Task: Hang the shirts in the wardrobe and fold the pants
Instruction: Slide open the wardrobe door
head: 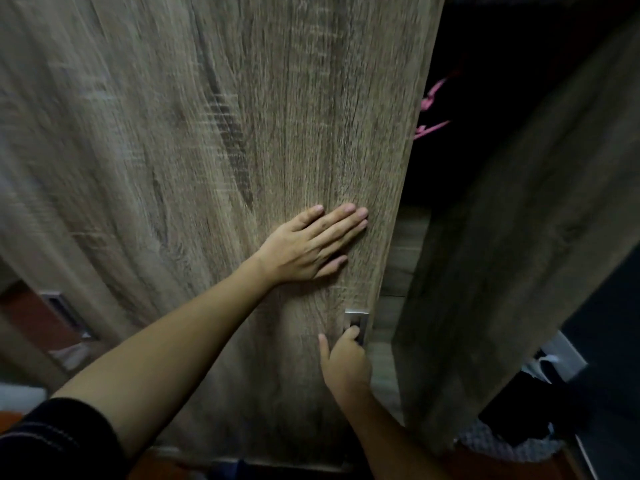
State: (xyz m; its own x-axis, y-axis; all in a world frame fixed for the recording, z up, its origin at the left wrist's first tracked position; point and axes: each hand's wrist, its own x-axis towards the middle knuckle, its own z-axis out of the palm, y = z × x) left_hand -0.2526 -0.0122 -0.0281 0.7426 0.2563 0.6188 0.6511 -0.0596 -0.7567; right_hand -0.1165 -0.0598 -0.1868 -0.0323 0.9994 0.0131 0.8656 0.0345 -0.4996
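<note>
**Two hands on a wardrobe door, gap showing on the right**

Nearest: one dark sleeve (52,441) is covering the left upper arm at the bottom left. Two bare forearms are reaching forward and up.

The right hand (344,363) is sitting low on the door, fingers hooked into one small metal recessed handle (356,323) at the door's right edge, thumb sticking out to the left. Curled on the handle.

The left hand (311,245) is lying flat on the door higher up, palm down, fingers straight and close together, pointing up-right. Gripping nothing.

One wood-grain wardrobe door (207,150) is filling most of the frame, long axis running vertical, grain running the same way. A second wood panel (519,254) is standing to the right, tilted in this wide view.

Between them is one dark opening (485,116). Pink hangers (431,98) are peeking out past the door edge; count unclear, at least two pieces. No shirts readable inside, too dark.

Bottom right, a pile of clothes (512,434) is lying low beside the panel, patterned fabric and dark fabric, blurred.
</note>
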